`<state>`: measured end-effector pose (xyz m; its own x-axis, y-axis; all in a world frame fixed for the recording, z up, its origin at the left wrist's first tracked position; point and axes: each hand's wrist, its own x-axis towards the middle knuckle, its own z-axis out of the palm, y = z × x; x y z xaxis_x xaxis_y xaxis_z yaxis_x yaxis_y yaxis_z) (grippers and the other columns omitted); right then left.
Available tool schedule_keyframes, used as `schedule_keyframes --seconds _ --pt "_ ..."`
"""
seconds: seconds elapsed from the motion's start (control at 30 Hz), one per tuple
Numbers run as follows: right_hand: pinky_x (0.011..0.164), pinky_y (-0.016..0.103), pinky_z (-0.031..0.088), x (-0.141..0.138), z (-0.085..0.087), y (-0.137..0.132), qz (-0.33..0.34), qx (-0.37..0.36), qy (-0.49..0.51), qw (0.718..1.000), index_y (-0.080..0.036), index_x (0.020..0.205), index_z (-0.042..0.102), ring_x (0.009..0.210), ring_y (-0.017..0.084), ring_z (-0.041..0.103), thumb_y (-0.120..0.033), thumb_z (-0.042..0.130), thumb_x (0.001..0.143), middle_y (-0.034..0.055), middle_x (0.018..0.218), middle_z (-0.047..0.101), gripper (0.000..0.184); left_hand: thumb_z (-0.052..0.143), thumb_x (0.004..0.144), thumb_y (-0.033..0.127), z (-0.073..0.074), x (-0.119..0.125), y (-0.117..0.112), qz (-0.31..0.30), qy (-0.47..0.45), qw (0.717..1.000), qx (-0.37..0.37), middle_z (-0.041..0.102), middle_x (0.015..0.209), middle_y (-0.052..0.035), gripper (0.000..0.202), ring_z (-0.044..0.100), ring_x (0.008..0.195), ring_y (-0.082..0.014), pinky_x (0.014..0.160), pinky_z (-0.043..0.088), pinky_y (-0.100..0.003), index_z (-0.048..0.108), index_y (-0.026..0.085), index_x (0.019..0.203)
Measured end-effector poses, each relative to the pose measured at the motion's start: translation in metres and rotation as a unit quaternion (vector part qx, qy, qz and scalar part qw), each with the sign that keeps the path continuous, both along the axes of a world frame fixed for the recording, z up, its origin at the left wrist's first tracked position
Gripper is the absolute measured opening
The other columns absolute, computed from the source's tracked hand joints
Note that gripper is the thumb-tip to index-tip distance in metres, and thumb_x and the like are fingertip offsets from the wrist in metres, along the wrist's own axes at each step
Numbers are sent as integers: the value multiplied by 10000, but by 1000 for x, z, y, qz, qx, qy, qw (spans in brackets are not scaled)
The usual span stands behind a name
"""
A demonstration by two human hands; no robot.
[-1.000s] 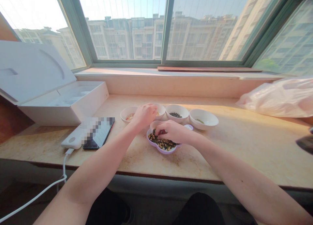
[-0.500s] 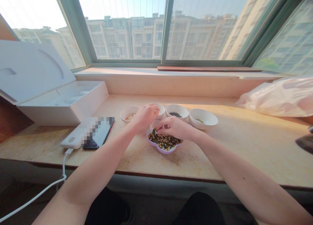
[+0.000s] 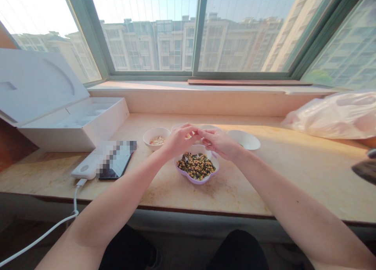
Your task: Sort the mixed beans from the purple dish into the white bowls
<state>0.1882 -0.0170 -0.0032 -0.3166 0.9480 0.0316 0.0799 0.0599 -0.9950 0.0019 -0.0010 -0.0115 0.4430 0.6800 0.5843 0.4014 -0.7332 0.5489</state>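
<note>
My left hand (image 3: 180, 140) and my right hand (image 3: 219, 142) meet fingertip to fingertip above the back rim of a purple scalloped bowl (image 3: 197, 181). Both have their fingers curled in a pinch; whatever is between them is too small to make out. Mixed beans (image 3: 196, 166), yellow, black and green, fill the bowl. Behind the hands stands a row of white bowls. The leftmost white bowl (image 3: 146, 140) contains pale pieces (image 3: 158, 140). My hands largely cover the two middle bowls, and the rightmost white bowl (image 3: 249, 140) is partly behind my right hand.
On the left are an open white box (image 3: 108, 123), a white power bank (image 3: 85, 166) with a cable (image 3: 55, 227), and a phone (image 3: 119, 166). A plastic bag (image 3: 331, 115) lies at the right back, and a dark object (image 3: 366, 170) sits at the right edge.
My right hand has risen out of the purple bowl and moved back to meet my left hand's fingertips. More of the beans shows. My left hand has shifted slightly.
</note>
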Motion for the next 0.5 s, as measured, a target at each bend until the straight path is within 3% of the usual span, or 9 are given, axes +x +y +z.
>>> schedule_keyframes --seconds 0.17,0.27,0.33,0.4,0.5 --pt "486 245 271 1 0 1 -11 19 -36 999 -153 824 716 571 83 405 -768 711 767 38 795 661 618 614 1008 264 1 -2 1 5 19 1000 6 751 1002 -53 176 689 857 -144 831 550 -277 777 199 999" --pt "531 271 359 5 4 -2 -14 80 -173 982 -163 851 756 585 118 510 -752 629 849 50 768 692 603 583 1015 265 2 -6 4 55 75 996 16 746 1009 -56 210 688 882 -160 847 535 -294 777 200 966" --pt "623 299 436 6 9 -8 8 157 -305 939 -181 911 791 678 171 621 -662 656 877 58 802 738 501 563 1012 264 3 -9 8 109 129 985 19 744 1005 -64 240 684 882 -180 848 524 -314 781 193 941" --pt "751 334 486 4 14 -17 36 227 -416 880 -212 991 811 859 242 701 -574 702 871 74 933 787 396 533 1011 261 3 -11 13 157 184 970 18 743 999 -77 280 681 881 -200 840 515 -327 785 183 915" --pt "801 375 499 -2 18 -31 76 271 -525 803 -252 1054 814 980 319 716 -580 733 836 94 1013 797 403 484 1014 247 5 -13 17 190 258 947 16 749 986 -102 339 688 891 -226 830 508 -337 786 167 880"
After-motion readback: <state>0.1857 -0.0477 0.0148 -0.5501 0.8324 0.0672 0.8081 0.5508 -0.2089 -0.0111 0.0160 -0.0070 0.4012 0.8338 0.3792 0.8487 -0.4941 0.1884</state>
